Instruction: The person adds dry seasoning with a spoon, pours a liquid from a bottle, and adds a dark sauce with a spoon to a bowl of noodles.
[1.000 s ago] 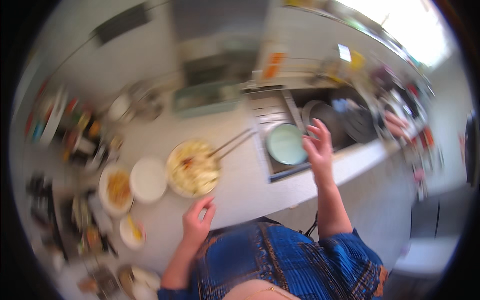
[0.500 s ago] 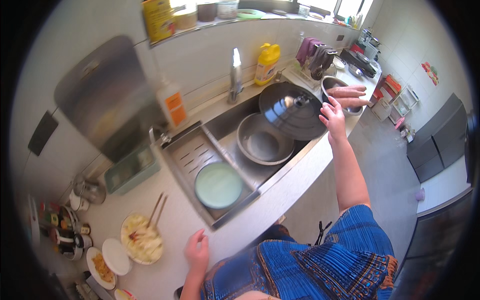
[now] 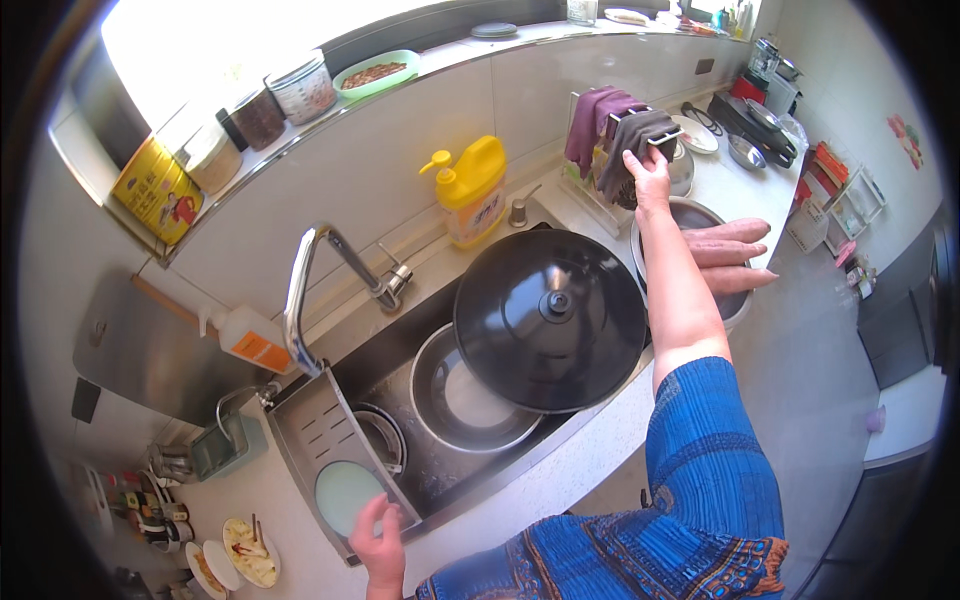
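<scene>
My right hand [image 3: 650, 182] reaches to a wire rack [image 3: 668, 134] behind the sink. Its thumb and fingers close on the lower part of a dark grey cloth [image 3: 622, 165] draped there, beside a purple cloth [image 3: 598, 112]. Nothing is in my left hand [image 3: 380, 548], which hovers with loosely bent fingers next to a pale green round plate [image 3: 346, 495]. That plate sits in a slotted steel drain tray [image 3: 318, 425]. A large black pan lid [image 3: 545, 345] leans over a metal basin [image 3: 432, 392] in the sink.
A tall curved faucet [image 3: 300, 290] and yellow pump bottle [image 3: 470, 195] stand behind the sink. Sweet potatoes [image 3: 725, 252] lie in a metal bowl [image 3: 735, 312] under my right forearm. At the left are a plate of food [image 3: 240, 560] with chopsticks and a white soap bottle [image 3: 245, 335].
My right hand has moved up and away, past the sweet potatoes, onto the grey cloth. My left hand has come nearer the green plate. The view has shifted toward the right.
</scene>
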`<state>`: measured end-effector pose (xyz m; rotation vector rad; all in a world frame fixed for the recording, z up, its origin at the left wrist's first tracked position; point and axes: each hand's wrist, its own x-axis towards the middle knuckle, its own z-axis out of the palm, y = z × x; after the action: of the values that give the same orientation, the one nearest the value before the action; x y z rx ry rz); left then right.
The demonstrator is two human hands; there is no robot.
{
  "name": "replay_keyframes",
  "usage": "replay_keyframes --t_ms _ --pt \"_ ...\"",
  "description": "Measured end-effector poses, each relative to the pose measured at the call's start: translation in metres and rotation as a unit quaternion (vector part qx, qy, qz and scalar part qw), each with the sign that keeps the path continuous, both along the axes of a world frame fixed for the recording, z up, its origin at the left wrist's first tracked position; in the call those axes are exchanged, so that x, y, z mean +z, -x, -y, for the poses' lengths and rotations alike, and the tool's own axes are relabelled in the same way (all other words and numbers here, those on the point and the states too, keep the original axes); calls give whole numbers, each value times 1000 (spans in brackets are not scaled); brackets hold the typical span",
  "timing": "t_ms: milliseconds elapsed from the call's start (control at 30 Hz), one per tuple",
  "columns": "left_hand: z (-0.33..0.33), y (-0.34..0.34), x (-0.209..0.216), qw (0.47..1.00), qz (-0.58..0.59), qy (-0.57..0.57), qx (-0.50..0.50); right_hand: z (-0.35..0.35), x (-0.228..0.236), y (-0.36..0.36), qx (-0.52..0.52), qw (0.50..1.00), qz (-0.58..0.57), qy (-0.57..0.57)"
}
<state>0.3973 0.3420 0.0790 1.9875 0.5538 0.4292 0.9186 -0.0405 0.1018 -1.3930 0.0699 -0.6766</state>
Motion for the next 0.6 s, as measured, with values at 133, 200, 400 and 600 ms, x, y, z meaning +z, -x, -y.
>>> replay_keyframes --t_ms 133,200,400,600 --pt "11 -22 -3 1000 -5 13 16 11 -5 -17 64 994 -32 -83" --pt "19 -32 -1 999 -1 34 17 9 -4 -14 144 951 20 -273" --pt "24 -61 3 999 4 34 -26 3 -10 -16 126 986 -53 -96" --pt "30 -118 21 995 16 70 -64 3 4 -14 51 986 -102 -121"
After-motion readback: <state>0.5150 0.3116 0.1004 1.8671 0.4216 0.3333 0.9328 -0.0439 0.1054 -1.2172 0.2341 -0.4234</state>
